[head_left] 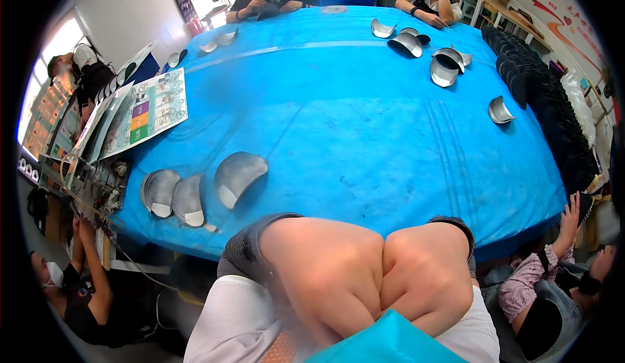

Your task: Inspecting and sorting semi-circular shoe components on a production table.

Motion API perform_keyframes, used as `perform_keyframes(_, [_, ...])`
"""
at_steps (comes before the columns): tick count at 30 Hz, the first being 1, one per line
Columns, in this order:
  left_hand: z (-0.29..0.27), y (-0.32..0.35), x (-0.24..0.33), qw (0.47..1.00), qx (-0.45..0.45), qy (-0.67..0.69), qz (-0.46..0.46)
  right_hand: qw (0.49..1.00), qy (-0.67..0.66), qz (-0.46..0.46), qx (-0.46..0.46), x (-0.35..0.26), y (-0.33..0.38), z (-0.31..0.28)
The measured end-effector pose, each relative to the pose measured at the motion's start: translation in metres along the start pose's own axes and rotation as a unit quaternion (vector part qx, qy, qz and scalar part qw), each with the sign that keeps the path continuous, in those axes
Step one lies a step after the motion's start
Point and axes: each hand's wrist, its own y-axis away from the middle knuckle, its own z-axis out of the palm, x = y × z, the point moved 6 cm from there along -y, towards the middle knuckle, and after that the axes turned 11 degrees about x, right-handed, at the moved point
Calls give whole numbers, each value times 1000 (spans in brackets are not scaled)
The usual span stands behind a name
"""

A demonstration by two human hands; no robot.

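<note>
Hands (325,275) (426,275) together near blue-covered table (364,135)

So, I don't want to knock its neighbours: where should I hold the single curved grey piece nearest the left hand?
Probably pinch the curved grey piece by its broad, rounded upper-right end, coming from the right. That end faces away from the other two grey pieces close on its left, and the left hand already lies toward that side.

Worktop (371,135): three curved pieces (189,200) near left; other curved pieces (444,73) far right; boards (146,112) along left edge; left hand (329,268), right hand (426,275) side by side before near edge.
</note>
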Motion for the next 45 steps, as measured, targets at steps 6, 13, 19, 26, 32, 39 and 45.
perform_keyframes(6, [-3, 6, -5, 1000, 6, 3, 6, 999, 9, -32, -11, 0, 2, -9])
perform_keyframes(13, [-3, 9, -7, 1000, 12, 1, 8, 997, -4, 38, -68, 1, 5, -10])
perform_keyframes(19, [-1, 5, -3, 1000, 13, -7, 14, 997, 1, 16, -77, -5, -7, -16])
perform_keyframes(26, [0, -1, 0, 1000, 16, -16, 14, 998, 7, 36, -54, -10, -7, -14])
perform_keyframes(32, [-1, -3, 2, 999, 30, -27, 18, 994, 4, 60, -94, -3, 0, -5])
perform_keyframes(39, [-5, -5, 3, 998, 31, -28, 36, 991, -113, 52, -56, 7, 11, -4])
perform_keyframes(45, [-4, -7, 0, 999, -1, -37, 24, 710, -664, -229, 55, 37, -1, 26])
